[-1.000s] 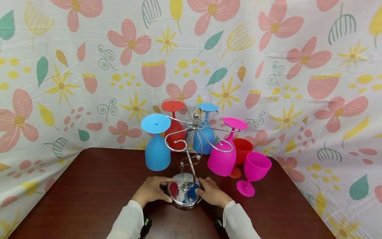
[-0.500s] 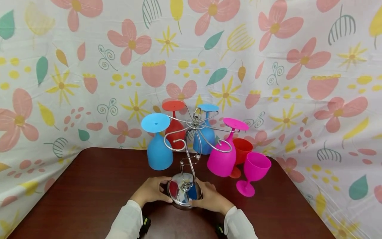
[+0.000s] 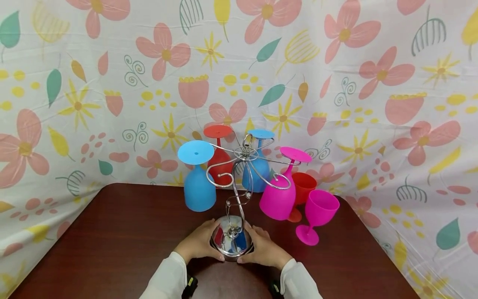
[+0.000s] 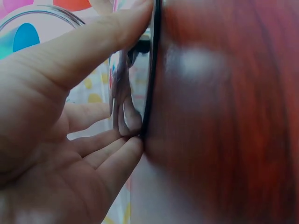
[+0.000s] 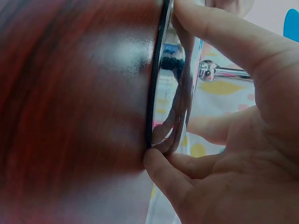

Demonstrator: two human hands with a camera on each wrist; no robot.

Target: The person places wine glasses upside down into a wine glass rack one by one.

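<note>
A chrome wine glass rack (image 3: pixel 237 199) stands on the table, its round mirrored base (image 3: pixel 225 245) between my two hands. My left hand (image 3: pixel 201 243) grips the base's left edge, thumb in front and fingers round the side. From the right my right hand (image 3: pixel 267 248) holds it the same way. Both wrist views show thumbs and fingertips at the base's rim, close to the tabletop. Upside down on the rack's wire arms hang a blue goblet (image 3: pixel 199 189) at front left, a red goblet (image 3: pixel 219 164) and another blue goblet (image 3: pixel 255 174) behind, and a pink goblet (image 3: pixel 278 201) on the right.
To the right of the rack, a pink goblet (image 3: pixel 322 209) stands upright on the dark wooden table (image 3: pixel 112 245). A red goblet (image 3: pixel 303 187) stands upright behind it, partly hidden by the hanging pink one. A flower-print cloth (image 3: pixel 123 95) hangs behind the table.
The right hand's thumb has come round to the front of the base, and the left hand has closed in further round its side. The hanging front blue goblet has swung slightly.
</note>
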